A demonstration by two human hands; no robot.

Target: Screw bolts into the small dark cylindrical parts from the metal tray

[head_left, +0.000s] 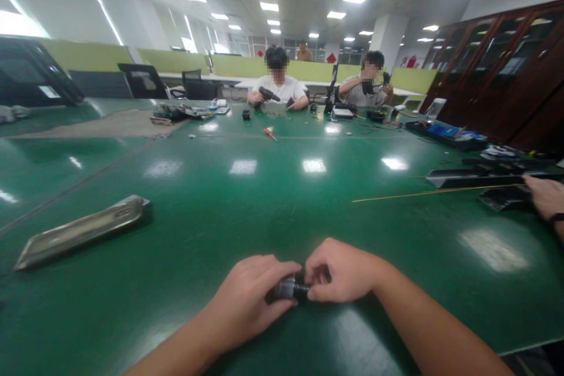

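Observation:
Low in the middle of the head view, a small dark cylindrical part (287, 288) lies on its side, with a narrower black end pointing right. My left hand (251, 291) is closed round its wider body, thumb below and fingers above. At the narrow end, my right hand (339, 273) has curled fingers, and its thumb and fingertips pinch the tip. My palms and fingers hide much of the part, so I cannot tell exactly what it is. Both hands are just above or resting on the green tabletop (247, 223).
A long metal tray-like piece (83, 232) lies at left. On the right, a person's hand (546, 197) is by black metal channels (476, 177) and a thin yellow rod (396, 197). A red screwdriver (269, 134) lies farther back, where two people sit; one holds a power drill (268, 94).

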